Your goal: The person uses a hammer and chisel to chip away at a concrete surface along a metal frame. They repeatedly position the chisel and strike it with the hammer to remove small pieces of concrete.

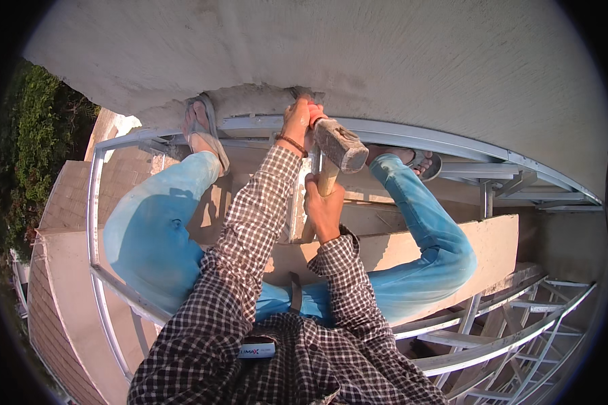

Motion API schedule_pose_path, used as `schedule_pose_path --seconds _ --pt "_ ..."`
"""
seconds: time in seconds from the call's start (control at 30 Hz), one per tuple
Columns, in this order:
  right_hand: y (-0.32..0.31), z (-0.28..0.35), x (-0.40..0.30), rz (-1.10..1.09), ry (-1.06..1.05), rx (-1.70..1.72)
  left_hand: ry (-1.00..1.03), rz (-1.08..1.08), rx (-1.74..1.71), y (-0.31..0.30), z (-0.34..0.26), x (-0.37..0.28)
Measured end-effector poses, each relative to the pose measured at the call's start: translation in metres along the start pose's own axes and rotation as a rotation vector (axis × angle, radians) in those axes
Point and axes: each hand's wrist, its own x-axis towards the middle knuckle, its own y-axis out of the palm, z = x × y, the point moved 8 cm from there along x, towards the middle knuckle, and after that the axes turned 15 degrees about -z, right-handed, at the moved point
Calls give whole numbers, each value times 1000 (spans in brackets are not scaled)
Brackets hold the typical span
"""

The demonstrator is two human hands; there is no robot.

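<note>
My left hand (297, 120) is wrapped around a chisel with a red-orange grip (315, 112). The chisel's tip points at the lower part of a grey plastered wall (385, 66), where a rough, chipped strip (248, 98) runs along the surface; whether the tip touches is hard to tell. My right hand (325, 205) grips the wooden handle (327, 178) of a club hammer. Its worn, dusty steel head (340, 145) hangs just below the chisel grip, close to my left hand, and hides part of that grip.
Metal framing (410, 134) runs along the wall beneath my sandalled feet (202, 126). More metal trusswork (486, 349) spans the lower right. A pale ledge (491, 243) passes under my bent legs. Tiled surfaces (71, 197) and green trees (35, 121) lie far below on the left.
</note>
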Motion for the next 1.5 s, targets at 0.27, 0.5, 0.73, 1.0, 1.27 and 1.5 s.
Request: schedule_pose_path --seconds 0.27,0.5,0.73,1.0,1.27,1.5 --pt "-108 117 1 -276 -108 669 8 19 -121 -11 1 12" --pt "-168 186 -9 -616 -755 1019 -18 -79 -109 -2 1 -16" --pt "-22 13 -8 -51 149 104 -1 -40 -25 -8 -13 10" --pt "-208 226 7 -457 -783 958 19 -77 -49 -11 -11 0" --pt "-7 -6 -2 3 -34 82 14 -108 37 -7 -2 -12" --pt "-122 148 8 -281 -260 652 24 -117 -33 -7 -10 -1"
